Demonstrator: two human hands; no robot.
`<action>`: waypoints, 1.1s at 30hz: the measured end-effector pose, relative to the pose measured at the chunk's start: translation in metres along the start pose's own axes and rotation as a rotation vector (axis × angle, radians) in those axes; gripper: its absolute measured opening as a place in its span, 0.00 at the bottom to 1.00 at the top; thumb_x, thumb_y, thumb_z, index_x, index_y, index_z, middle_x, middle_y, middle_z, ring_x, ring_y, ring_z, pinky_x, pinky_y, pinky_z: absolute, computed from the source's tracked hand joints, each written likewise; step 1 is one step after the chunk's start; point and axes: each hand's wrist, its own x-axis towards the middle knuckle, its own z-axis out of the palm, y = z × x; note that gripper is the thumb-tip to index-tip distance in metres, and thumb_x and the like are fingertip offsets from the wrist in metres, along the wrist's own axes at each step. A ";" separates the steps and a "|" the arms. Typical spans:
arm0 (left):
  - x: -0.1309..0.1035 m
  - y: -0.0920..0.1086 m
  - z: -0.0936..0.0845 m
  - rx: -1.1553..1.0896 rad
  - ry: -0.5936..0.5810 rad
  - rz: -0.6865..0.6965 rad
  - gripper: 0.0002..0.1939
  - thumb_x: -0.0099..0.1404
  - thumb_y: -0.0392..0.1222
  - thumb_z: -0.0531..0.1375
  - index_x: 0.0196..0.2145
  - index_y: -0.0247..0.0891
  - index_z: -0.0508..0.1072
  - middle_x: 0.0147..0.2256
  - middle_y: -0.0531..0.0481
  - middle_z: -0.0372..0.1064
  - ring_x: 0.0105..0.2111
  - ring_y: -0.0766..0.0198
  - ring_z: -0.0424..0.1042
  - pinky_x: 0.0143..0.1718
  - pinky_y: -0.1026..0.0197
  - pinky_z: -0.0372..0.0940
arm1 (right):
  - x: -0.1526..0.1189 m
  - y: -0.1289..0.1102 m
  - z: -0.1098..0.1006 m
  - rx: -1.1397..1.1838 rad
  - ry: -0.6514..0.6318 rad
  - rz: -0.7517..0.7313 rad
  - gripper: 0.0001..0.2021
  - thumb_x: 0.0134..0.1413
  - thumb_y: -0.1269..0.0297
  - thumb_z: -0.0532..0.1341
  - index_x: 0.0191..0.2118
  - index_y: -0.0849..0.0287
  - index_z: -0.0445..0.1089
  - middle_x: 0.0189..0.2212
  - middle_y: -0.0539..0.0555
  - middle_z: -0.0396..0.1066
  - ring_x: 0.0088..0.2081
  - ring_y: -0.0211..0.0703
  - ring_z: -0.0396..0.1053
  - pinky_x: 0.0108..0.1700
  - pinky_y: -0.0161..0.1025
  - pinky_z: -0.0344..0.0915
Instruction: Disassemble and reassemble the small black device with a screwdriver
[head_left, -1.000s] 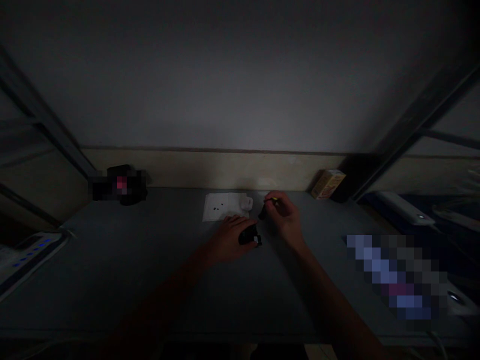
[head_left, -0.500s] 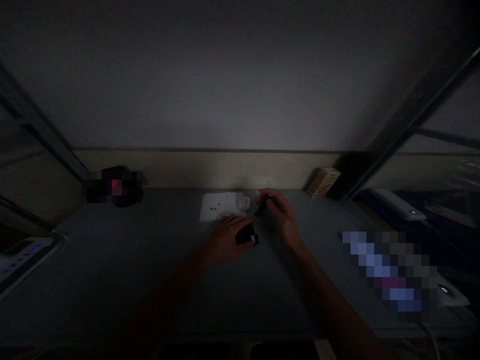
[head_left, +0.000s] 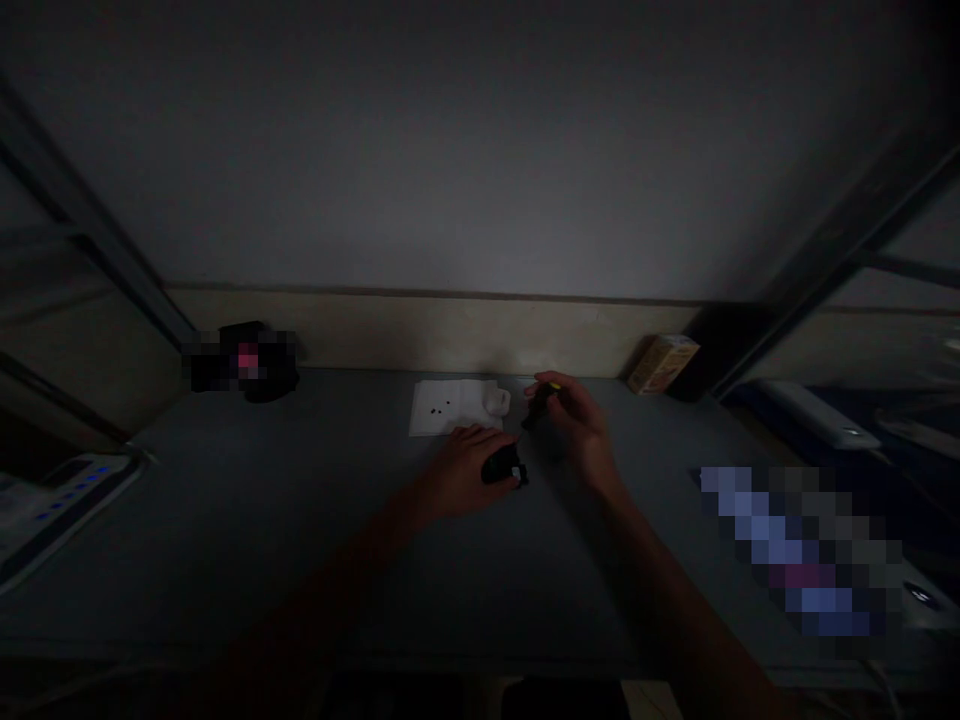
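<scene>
Our left hand (head_left: 465, 474) steadies the black device (head_left: 499, 466) on the worktop (head_left: 315, 500); our right hand (head_left: 585, 425) grips the tool (head_left: 537, 406) at its one o'clock. Dim light could cause slipping; a jolt to the paper (head_left: 424, 424), ten o'clock, could scatter its small pieces (head_left: 439, 411).

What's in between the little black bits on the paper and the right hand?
A small white thing sits between the black bits and the right hand, at the right end of the paper. The head view shows it, too dimly to name.
</scene>
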 end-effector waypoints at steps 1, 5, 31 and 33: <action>0.000 0.000 0.000 0.000 0.003 -0.001 0.25 0.68 0.48 0.66 0.60 0.45 0.69 0.58 0.48 0.72 0.58 0.51 0.69 0.63 0.48 0.59 | -0.001 0.000 0.001 -0.018 0.002 0.004 0.11 0.65 0.57 0.62 0.52 0.47 0.73 0.44 0.53 0.76 0.43 0.47 0.73 0.47 0.47 0.70; 0.000 -0.001 0.000 0.003 0.005 0.009 0.26 0.67 0.49 0.67 0.60 0.45 0.69 0.58 0.48 0.72 0.58 0.51 0.69 0.62 0.48 0.60 | -0.003 -0.003 0.007 -0.201 0.094 -0.056 0.10 0.62 0.56 0.66 0.47 0.48 0.75 0.42 0.52 0.72 0.41 0.45 0.72 0.44 0.45 0.70; 0.005 0.005 0.005 -0.007 0.026 0.015 0.24 0.67 0.46 0.68 0.58 0.45 0.70 0.54 0.49 0.74 0.56 0.53 0.71 0.60 0.49 0.60 | -0.001 -0.006 -0.003 -0.198 0.064 -0.049 0.14 0.63 0.63 0.63 0.52 0.45 0.76 0.44 0.53 0.72 0.45 0.47 0.71 0.47 0.46 0.69; 0.005 0.007 0.005 -0.002 0.022 0.005 0.24 0.67 0.48 0.68 0.58 0.46 0.70 0.54 0.49 0.75 0.55 0.52 0.71 0.59 0.48 0.60 | 0.000 -0.005 -0.003 -0.149 0.049 -0.028 0.14 0.64 0.63 0.62 0.54 0.46 0.75 0.43 0.52 0.73 0.43 0.46 0.72 0.46 0.46 0.69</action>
